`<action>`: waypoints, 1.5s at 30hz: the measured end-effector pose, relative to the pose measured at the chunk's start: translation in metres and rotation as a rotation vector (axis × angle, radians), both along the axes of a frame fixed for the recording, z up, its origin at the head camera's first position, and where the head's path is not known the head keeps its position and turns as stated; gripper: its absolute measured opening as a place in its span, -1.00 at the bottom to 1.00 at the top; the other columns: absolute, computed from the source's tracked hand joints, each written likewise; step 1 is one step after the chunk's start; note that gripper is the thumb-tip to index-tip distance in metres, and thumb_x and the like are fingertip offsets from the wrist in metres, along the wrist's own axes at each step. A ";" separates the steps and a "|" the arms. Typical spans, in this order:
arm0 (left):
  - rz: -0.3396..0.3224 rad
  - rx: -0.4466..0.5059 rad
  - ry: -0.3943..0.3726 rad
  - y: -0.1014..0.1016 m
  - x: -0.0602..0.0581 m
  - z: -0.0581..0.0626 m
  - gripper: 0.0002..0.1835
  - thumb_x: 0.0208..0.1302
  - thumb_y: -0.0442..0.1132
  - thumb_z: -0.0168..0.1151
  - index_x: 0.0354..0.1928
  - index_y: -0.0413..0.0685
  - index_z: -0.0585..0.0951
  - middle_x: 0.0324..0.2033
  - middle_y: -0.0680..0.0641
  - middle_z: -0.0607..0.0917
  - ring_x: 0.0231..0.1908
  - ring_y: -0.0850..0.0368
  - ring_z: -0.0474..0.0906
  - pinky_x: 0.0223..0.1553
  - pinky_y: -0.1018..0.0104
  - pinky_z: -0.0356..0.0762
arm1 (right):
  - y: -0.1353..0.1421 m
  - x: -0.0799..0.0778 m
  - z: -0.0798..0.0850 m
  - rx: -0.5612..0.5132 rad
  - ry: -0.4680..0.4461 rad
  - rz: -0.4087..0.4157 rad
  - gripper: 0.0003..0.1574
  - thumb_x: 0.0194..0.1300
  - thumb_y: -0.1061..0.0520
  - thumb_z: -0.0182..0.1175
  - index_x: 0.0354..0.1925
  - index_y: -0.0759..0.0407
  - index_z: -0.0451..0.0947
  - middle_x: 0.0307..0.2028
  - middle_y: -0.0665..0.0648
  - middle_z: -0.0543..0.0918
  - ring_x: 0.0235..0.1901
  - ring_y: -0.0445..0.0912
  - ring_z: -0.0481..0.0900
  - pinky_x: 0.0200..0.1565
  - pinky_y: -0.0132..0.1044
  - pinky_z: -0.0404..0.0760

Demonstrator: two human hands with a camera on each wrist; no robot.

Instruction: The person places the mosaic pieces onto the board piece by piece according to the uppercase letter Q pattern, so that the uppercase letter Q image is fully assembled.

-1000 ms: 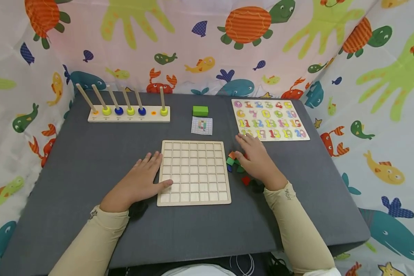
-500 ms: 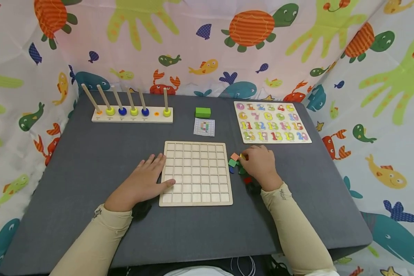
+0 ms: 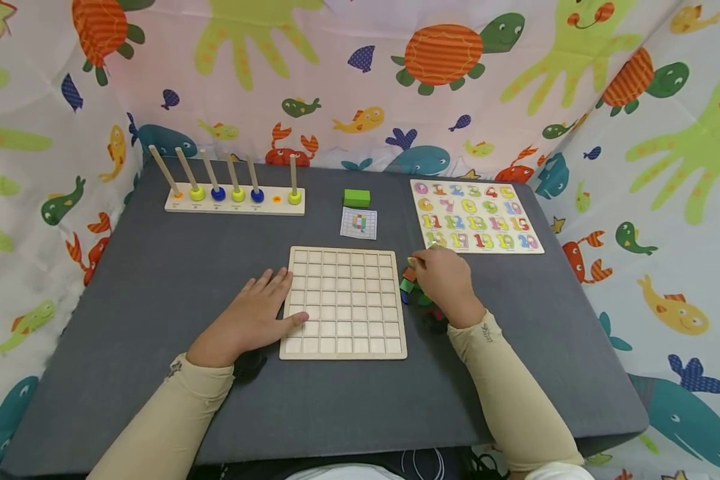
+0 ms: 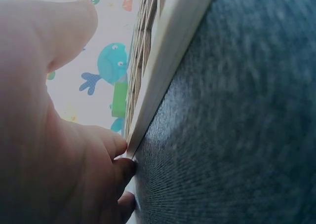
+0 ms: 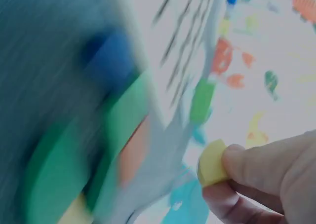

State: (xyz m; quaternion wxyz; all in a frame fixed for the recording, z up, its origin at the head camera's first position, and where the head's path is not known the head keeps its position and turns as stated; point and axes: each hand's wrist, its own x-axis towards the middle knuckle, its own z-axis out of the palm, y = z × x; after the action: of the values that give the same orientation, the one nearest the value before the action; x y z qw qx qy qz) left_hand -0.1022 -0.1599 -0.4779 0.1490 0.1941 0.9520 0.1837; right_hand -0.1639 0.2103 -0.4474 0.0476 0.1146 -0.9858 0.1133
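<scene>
A wooden grid board (image 3: 345,303) of small square cells lies on the table. My left hand (image 3: 249,320) rests along its left edge, fingers straight and thumb over the cells. Between thumb and fingers, my right hand (image 3: 447,280) pinches a yellow block (image 5: 212,163) with a curved side, just off the board's upper right corner. Below that hand lie several loose blocks, among them an orange block (image 3: 409,274), a green block (image 3: 407,285) and a blue block (image 5: 111,58). In the right wrist view the loose blocks are blurred, and the hand hides part of the pile in the head view.
Behind the board lie a small pattern card (image 3: 358,223) and a bright green block (image 3: 357,198). A number puzzle board (image 3: 477,217) is at the back right. At the back left stands a peg stand (image 3: 234,205) with coloured rings.
My right hand has come down from the number board to the pile, curled its fingers, and lifted the yellow block slightly toward the grid board. The left hand stays on the board.
</scene>
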 end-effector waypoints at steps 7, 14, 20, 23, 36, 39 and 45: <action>0.005 0.002 0.013 -0.003 0.000 -0.001 0.09 0.53 0.47 -0.03 0.71 -0.21 -0.01 0.68 -0.24 0.00 0.65 -0.29 -0.16 0.58 -0.29 -0.18 | -0.066 -0.002 0.007 0.013 0.038 0.203 -0.78 0.51 0.07 0.37 0.00 0.08 0.87 -0.19 0.09 0.82 -0.27 -0.03 0.75 -0.44 -0.15 0.66; 0.002 -0.007 0.029 -0.001 0.000 -0.004 0.08 0.53 0.46 -0.03 0.71 -0.21 0.01 0.67 -0.25 0.02 0.65 -0.30 -0.14 0.58 -0.29 -0.18 | -0.112 -0.009 0.005 0.074 0.040 0.314 -0.89 0.42 0.07 0.47 -0.14 -0.06 0.91 -0.24 -0.01 0.83 -0.29 -0.09 0.73 -0.52 -0.25 0.58; 0.006 -0.035 0.016 0.002 -0.001 -0.005 0.09 0.52 0.49 -0.06 0.72 -0.17 -0.03 0.69 -0.21 -0.02 0.66 -0.25 -0.18 0.59 -0.26 -0.21 | -0.129 -0.017 -0.003 0.129 0.019 0.356 -0.87 0.41 0.04 0.47 -0.12 -0.12 0.91 -0.17 -0.04 0.83 -0.19 -0.08 0.75 -0.26 -0.15 0.74; 0.009 -0.037 0.011 0.003 -0.001 -0.002 0.09 0.51 0.48 -0.03 0.72 -0.16 -0.03 0.69 -0.19 -0.02 0.66 -0.24 -0.19 0.60 -0.24 -0.23 | -0.133 -0.018 -0.006 0.150 0.010 0.346 -0.87 0.42 0.02 0.46 -0.12 -0.14 0.92 -0.17 -0.04 0.83 -0.18 -0.08 0.77 -0.21 -0.11 0.75; 0.011 -0.031 -0.018 -0.002 -0.003 0.000 0.08 0.53 0.46 -0.02 0.72 -0.16 -0.04 0.69 -0.21 -0.03 0.66 -0.25 -0.20 0.60 -0.25 -0.23 | -0.138 -0.023 -0.011 0.151 0.003 0.329 -0.86 0.45 0.08 0.43 -0.10 -0.10 0.91 -0.14 -0.01 0.82 -0.16 -0.04 0.75 -0.19 -0.09 0.76; 0.011 -0.034 -0.011 -0.003 -0.005 -0.004 0.08 0.52 0.48 -0.04 0.72 -0.16 -0.03 0.69 -0.21 -0.03 0.66 -0.24 -0.19 0.59 -0.25 -0.22 | -0.137 -0.024 -0.011 0.163 0.003 0.338 -0.84 0.47 0.06 0.42 -0.07 -0.13 0.91 -0.09 0.00 0.81 -0.11 -0.01 0.72 -0.14 -0.10 0.75; 0.009 -0.041 -0.010 -0.003 -0.006 -0.011 0.09 0.51 0.52 -0.10 0.73 -0.12 -0.05 0.69 -0.18 -0.04 0.67 -0.22 -0.21 0.60 -0.25 -0.23 | -0.134 -0.023 -0.011 0.132 -0.010 0.359 -0.87 0.44 0.06 0.46 -0.09 -0.11 0.90 -0.08 -0.03 0.82 -0.10 -0.02 0.73 -0.10 -0.12 0.74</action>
State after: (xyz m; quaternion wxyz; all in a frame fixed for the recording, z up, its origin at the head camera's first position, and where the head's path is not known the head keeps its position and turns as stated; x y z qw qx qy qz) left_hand -0.1085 -0.1630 -0.4887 0.1569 0.1859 0.9557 0.1659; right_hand -0.1870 0.0760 -0.4583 0.0142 0.2910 -0.9550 0.0554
